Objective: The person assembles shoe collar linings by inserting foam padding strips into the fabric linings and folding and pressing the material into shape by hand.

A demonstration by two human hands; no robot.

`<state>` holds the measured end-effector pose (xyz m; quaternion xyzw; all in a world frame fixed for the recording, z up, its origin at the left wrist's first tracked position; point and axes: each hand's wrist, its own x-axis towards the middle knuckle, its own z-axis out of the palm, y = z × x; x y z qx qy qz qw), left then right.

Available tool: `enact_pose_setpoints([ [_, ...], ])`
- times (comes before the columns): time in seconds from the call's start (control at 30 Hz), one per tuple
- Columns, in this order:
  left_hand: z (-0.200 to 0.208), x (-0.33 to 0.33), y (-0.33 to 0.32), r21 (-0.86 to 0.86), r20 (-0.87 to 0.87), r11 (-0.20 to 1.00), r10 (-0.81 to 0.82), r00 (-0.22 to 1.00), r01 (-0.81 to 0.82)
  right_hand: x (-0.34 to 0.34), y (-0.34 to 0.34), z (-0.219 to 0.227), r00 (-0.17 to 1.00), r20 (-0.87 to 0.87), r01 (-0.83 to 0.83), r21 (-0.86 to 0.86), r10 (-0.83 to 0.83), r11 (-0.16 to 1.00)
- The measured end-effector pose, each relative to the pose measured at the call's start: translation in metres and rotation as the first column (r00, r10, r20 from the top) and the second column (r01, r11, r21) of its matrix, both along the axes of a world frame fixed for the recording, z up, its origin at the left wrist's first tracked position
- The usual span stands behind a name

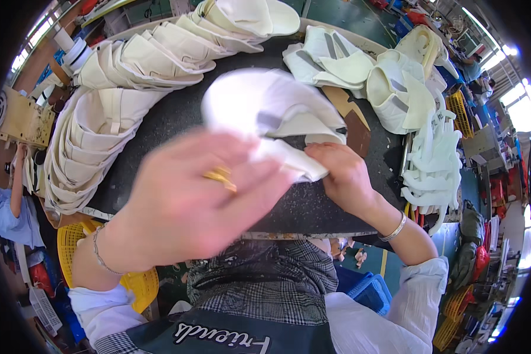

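A white shoe upper [295, 100] with a grey patch is held over the dark table [230, 206], its rounded end smeared by motion. My right hand [339, 174] pinches the near edge of this upper between thumb and fingers. In front of it on the left is my left hand [197, 189], large and blurred, a gold ring on one finger. Its fingers stretch across the upper's near side and hide part of it; whether they grip it does not show.
Nested white uppers [100, 135] line the table's left and far edges. More uppers with grey patches [395, 88] lie at the far right, near brown pieces [354, 124]. White foot-shaped pieces [433, 165] hang off the right edge. A yellow basket [144, 289] stands below at left, a blue one [371, 292] at right.
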<state>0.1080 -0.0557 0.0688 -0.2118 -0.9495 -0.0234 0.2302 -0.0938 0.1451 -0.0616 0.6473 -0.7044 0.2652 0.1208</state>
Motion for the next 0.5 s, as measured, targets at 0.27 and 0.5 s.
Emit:
enact_pose_setpoints([
  [0.27,-0.086,-0.043,0.024,0.770,0.423,0.476,0.119,0.898,-0.426,0.022,-0.027,0.062,-0.268,0.935,0.102,-0.212,0.232,0.972],
  [0.5,-0.068,-0.056,0.016,0.864,0.421,-0.140,-0.325,0.847,-0.484,0.011,-0.007,0.044,0.586,0.802,-0.086,-0.086,0.121,0.993],
])
